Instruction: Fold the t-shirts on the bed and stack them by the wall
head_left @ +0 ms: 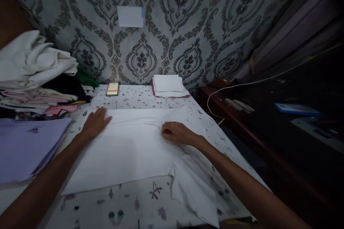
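- White cloth [129,150]: partly folded on the patterned sheet [137,204], right of the lilac garment [29,150].
- Left hand [96,123]: palm down, fingers extended and open at the cloth's far left corner.
- Right hand [176,132]: fingers curled at the cloth's right part; whether they grip it cannot be told.

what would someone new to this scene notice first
Probably the white cloth spread across the middle of the patterned bedding, with the left hand flat on it and the right hand curled at its right side. Next, the tall heap of clothes at the left edge, and the bold dark scrollwork on the wall behind.
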Tool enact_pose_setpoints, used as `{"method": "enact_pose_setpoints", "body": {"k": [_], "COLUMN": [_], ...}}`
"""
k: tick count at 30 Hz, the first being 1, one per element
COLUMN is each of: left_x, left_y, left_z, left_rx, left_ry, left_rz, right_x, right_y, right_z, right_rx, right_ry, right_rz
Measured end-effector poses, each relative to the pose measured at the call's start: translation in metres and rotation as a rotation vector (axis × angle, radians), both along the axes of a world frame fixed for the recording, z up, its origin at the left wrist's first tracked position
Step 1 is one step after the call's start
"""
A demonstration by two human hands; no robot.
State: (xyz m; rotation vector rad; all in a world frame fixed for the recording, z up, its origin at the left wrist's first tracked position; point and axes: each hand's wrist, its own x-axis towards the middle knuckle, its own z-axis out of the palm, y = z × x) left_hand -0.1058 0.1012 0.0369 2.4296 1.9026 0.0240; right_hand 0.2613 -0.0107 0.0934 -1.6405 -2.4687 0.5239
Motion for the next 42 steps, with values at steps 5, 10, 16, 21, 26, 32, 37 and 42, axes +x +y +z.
{"method": "enact_pose_setpoints", "body": {"k": [5,10,16,21,26,32,37,42], "left_x": [0.026,0.074,0.081,0.083,0.114,0.151,0.148,0.143], "left_y": [-0.009,-0.018,-0.014,-0.014,-0.029,-0.053,-0.057,-0.048], "left_z": [0.013,0.01,-0.007,-0.007,0.0,0.015,0.018,0.023], "left_rx": [0.079,0.022,-0.07,-0.063,0.088,0.138,0.072,-0.007], "left_ry": [-0.069,-0.142,-0.134,-0.129,-0.16,-0.186,-0.286,-0.409], "left_rz": [-0.099,-0.503,-0.556,-0.549,-0.652,-0.726,-0.735,-0.695], "right_x": [-0.018,-0.002,0.075,0.093,0.073,0.02,0.017,0.01], "right_y": [0.032,0.065,0.068,0.069,0.062,0.028,0.017,0.035], "right_z": [-0.009,-0.046,-0.068,-0.073,-0.064,-0.041,-0.031,-0.036], "right_rx": [0.192,0.32,0.285,0.29,0.377,0.399,0.259,0.308], "right_ry": [0.121,-0.081,-0.205,-0.213,-0.187,-0.044,0.055,0.153], "right_rz": [-0.063,-0.185,-0.631,-0.67,-0.621,-0.065,-0.055,-0.115]}}
